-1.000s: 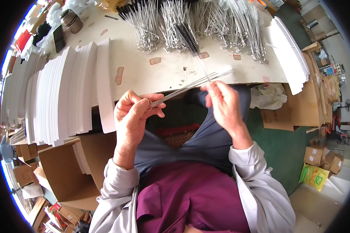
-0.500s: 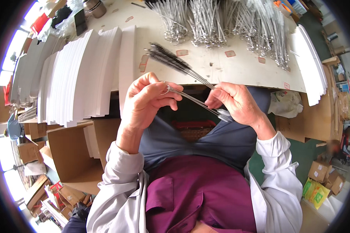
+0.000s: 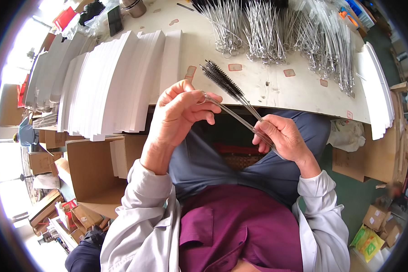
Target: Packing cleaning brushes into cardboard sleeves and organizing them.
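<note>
My left hand [image 3: 177, 109] is closed in a pinch on the ring ends of a few thin metal wire brushes, whose shafts [image 3: 235, 115] slope down to the right. My right hand [image 3: 282, 136] grips a bundle of wire brushes by their shafts. Their black bristle heads [image 3: 224, 80] point up and left over the table edge. The sloping shafts from my left hand pass by the right fingers, and a pale end shows just below them. Fingers hide where the two groups cross.
Bundles of ring-ended wire brushes [image 3: 265, 36] lie at the back of the table [image 3: 254, 84]. White folded card pieces [image 3: 104, 86] stand in rows at left, with more [image 3: 378, 90] at right. An open cardboard box [image 3: 93, 174] sits below left. A steel flask [image 3: 133, 7] is far left.
The whole view has shifted, so the table sits further right and lower. The black bristle heads now look closer together and point more steeply up. Both hands keep their holds.
</note>
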Demonstrator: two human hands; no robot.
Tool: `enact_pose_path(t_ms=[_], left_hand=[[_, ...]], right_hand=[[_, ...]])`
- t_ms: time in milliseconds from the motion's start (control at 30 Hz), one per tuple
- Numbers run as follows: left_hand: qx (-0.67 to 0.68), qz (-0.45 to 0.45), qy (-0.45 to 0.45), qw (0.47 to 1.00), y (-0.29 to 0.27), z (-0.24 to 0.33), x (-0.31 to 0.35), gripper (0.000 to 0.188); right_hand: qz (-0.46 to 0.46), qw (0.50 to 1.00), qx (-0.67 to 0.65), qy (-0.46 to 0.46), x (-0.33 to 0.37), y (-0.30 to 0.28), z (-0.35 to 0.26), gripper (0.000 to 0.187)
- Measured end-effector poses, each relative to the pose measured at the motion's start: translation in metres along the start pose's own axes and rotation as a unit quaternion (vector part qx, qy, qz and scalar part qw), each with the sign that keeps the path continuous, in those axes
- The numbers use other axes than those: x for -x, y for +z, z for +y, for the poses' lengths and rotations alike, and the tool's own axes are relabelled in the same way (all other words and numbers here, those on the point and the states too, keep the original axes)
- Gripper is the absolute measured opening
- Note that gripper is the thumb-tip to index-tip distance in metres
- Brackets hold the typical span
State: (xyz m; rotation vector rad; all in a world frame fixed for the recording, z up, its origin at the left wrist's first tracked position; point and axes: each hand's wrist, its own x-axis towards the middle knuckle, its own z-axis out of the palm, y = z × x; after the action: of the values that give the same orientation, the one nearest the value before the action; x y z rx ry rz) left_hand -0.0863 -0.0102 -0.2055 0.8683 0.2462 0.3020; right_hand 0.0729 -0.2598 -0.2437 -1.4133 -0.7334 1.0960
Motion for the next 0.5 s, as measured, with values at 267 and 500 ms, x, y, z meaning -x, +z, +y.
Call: enact_pose_path(t_ms=[267, 500], left_hand=[[-0.164, 0.069, 0.032, 0.984, -0.004, 0.002, 0.004, 0.016], [-0.26, 0.104, 0.064, 0.958, -0.007, -0.006, 0.002, 0.018]], right_hand=[[0.007, 0.995, 0.087, 0.056, 0.015, -0.002, -0.012, 0.03], [0.019, 0.987, 0.157, 0.04, 0.023, -0.001, -0.014, 0.029]])
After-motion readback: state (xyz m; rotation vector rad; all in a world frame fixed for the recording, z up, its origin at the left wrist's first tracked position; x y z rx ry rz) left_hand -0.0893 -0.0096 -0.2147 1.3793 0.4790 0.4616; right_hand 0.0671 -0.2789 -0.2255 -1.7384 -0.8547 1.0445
